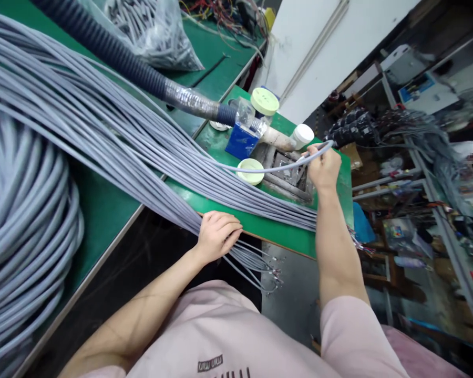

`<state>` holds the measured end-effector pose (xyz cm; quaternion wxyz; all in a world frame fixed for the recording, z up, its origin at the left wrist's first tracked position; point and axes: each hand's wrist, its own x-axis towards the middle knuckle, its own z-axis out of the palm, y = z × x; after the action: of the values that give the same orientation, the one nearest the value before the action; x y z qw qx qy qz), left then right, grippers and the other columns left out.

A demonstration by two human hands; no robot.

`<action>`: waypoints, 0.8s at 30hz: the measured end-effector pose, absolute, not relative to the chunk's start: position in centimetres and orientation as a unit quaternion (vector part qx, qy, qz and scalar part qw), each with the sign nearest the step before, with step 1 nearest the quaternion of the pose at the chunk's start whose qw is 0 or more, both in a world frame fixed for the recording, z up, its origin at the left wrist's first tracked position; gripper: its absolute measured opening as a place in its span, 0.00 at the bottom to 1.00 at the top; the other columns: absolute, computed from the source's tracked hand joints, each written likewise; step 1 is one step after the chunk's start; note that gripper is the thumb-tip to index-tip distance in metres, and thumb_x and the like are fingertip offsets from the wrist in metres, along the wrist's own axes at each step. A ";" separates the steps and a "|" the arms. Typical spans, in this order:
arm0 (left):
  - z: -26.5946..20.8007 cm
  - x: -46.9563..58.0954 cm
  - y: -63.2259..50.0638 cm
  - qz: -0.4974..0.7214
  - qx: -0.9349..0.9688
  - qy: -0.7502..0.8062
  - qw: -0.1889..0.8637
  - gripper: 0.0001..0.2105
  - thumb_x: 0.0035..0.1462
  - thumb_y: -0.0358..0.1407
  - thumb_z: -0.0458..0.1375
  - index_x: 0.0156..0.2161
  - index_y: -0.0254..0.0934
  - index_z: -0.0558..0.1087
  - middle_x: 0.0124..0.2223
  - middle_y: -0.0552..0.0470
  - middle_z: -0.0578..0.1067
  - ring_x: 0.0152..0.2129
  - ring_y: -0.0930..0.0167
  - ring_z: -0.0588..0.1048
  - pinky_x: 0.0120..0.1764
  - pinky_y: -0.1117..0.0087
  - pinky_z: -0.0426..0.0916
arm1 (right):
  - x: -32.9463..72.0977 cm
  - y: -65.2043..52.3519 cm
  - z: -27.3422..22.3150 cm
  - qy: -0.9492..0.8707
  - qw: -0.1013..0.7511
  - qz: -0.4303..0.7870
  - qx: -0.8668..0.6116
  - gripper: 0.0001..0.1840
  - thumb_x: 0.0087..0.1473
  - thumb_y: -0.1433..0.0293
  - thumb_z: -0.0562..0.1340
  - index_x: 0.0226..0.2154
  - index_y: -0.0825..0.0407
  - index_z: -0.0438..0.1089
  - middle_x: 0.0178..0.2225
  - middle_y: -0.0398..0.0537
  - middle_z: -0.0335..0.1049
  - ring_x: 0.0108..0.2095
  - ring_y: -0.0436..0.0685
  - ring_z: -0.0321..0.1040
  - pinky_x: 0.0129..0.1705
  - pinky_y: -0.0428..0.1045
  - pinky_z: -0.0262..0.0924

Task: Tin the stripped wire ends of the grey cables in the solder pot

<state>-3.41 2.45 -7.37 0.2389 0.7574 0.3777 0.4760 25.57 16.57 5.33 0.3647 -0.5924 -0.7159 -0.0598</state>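
Observation:
My left hand (217,235) is closed around a bundle of grey cables (165,202) at the table's front edge. Their stripped ends with fine wires (275,275) hang past the edge below that hand. Over the green table, my right hand (324,165) grips a single grey cable (276,169) near its end, its fingers curled round it. This cable arches above a second group of grey cables (236,191) lying flat on the tabletop. That group passes behind my right forearm, and its wire ends (360,241) stick out beyond it.
A black corrugated hose (114,47) crosses the table toward a blue box (241,140) and a square metal-framed pot (287,170). Pale green lids (250,171) and a white jar (302,135) stand around it. A thick cable coil (27,226) lies left; cluttered shelves (429,184) stand right.

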 end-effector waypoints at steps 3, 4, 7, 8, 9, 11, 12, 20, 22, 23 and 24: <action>-7.4 -3.4 2.5 0.483 0.760 0.370 0.228 0.05 0.54 0.34 0.60 0.37 0.44 0.77 0.36 0.52 0.81 0.38 0.65 0.76 0.46 0.60 0.58 | 27.0 17.4 4.2 -0.701 0.353 -0.081 -0.614 0.15 0.61 0.60 0.53 0.35 0.50 0.71 0.32 0.52 0.73 0.40 0.62 0.71 0.45 0.58 0.63; -7.4 -3.4 2.5 0.487 0.760 0.366 0.225 0.05 0.54 0.34 0.60 0.37 0.44 0.77 0.36 0.52 0.81 0.38 0.65 0.76 0.46 0.60 0.58 | 27.2 17.6 3.9 -0.698 0.349 -0.083 -0.620 0.15 0.61 0.60 0.53 0.35 0.50 0.71 0.31 0.52 0.73 0.40 0.62 0.71 0.45 0.57 0.63; -7.4 -3.3 2.5 0.495 0.759 0.361 0.221 0.05 0.54 0.34 0.61 0.37 0.44 0.76 0.36 0.52 0.80 0.37 0.66 0.76 0.46 0.60 0.58 | 27.5 18.2 3.3 -0.694 0.336 -0.075 -0.632 0.13 0.60 0.62 0.54 0.33 0.50 0.71 0.31 0.52 0.73 0.38 0.61 0.70 0.44 0.56 0.62; -7.3 -3.3 2.5 0.494 0.760 0.361 0.220 0.05 0.54 0.34 0.61 0.37 0.44 0.76 0.36 0.52 0.80 0.37 0.66 0.76 0.46 0.60 0.57 | 27.6 18.4 3.1 -0.693 0.333 -0.073 -0.635 0.13 0.60 0.63 0.54 0.32 0.50 0.70 0.31 0.52 0.73 0.37 0.61 0.70 0.44 0.56 0.62; -7.3 -3.3 2.5 0.493 0.760 0.361 0.220 0.05 0.54 0.34 0.61 0.37 0.44 0.76 0.36 0.52 0.80 0.37 0.66 0.76 0.46 0.60 0.57 | 27.6 18.5 2.9 -0.691 0.330 -0.073 -0.638 0.12 0.60 0.63 0.54 0.31 0.50 0.70 0.30 0.52 0.73 0.37 0.61 0.69 0.43 0.56 0.62; -7.3 -3.3 2.5 0.496 0.760 0.359 0.218 0.05 0.54 0.33 0.61 0.37 0.44 0.76 0.36 0.53 0.80 0.37 0.66 0.76 0.46 0.60 0.57 | 27.7 18.8 2.6 -0.687 0.326 -0.078 -0.645 0.12 0.59 0.65 0.54 0.30 0.50 0.70 0.30 0.53 0.73 0.36 0.61 0.69 0.43 0.56 0.62; -7.2 -3.3 2.5 0.500 0.759 0.357 0.216 0.06 0.53 0.33 0.61 0.37 0.44 0.76 0.36 0.53 0.81 0.37 0.66 0.76 0.46 0.61 0.57 | 27.7 18.9 2.4 -0.685 0.325 -0.082 -0.647 0.12 0.59 0.65 0.54 0.30 0.50 0.70 0.30 0.53 0.73 0.37 0.61 0.69 0.44 0.56 0.62; -6.9 -3.2 2.6 0.503 0.775 0.354 0.145 0.04 0.54 0.31 0.61 0.37 0.41 0.74 0.35 0.53 0.81 0.36 0.68 0.77 0.44 0.62 0.61 | 27.5 18.9 1.5 -0.677 0.274 -0.079 -0.678 0.14 0.61 0.66 0.51 0.34 0.52 0.70 0.34 0.54 0.73 0.41 0.62 0.69 0.45 0.57 0.61; -6.8 -3.1 2.7 0.503 0.777 0.355 0.137 0.04 0.54 0.31 0.61 0.36 0.40 0.74 0.35 0.52 0.81 0.36 0.67 0.77 0.44 0.62 0.61 | 27.3 18.6 1.9 -0.678 0.277 -0.079 -0.676 0.14 0.61 0.66 0.51 0.33 0.52 0.70 0.34 0.54 0.74 0.40 0.62 0.69 0.44 0.57 0.61; -6.5 -3.2 2.7 0.501 0.777 0.354 0.139 0.04 0.54 0.31 0.61 0.36 0.40 0.75 0.35 0.52 0.81 0.36 0.67 0.77 0.44 0.61 0.62 | 27.1 18.2 2.3 -0.681 0.285 -0.080 -0.670 0.14 0.61 0.65 0.51 0.33 0.52 0.70 0.34 0.54 0.74 0.39 0.61 0.69 0.44 0.56 0.62; -6.1 -3.4 2.6 0.499 0.779 0.350 0.149 0.03 0.54 0.31 0.61 0.36 0.40 0.75 0.35 0.52 0.81 0.36 0.67 0.77 0.44 0.61 0.62 | 26.8 17.6 2.8 -0.685 0.297 -0.083 -0.660 0.15 0.61 0.64 0.51 0.34 0.52 0.70 0.34 0.53 0.74 0.39 0.61 0.70 0.44 0.56 0.62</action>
<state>-3.36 2.61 -6.14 0.1493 0.7788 0.3499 0.4988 26.77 17.60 2.76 0.2970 -0.6603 -0.6848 -0.0826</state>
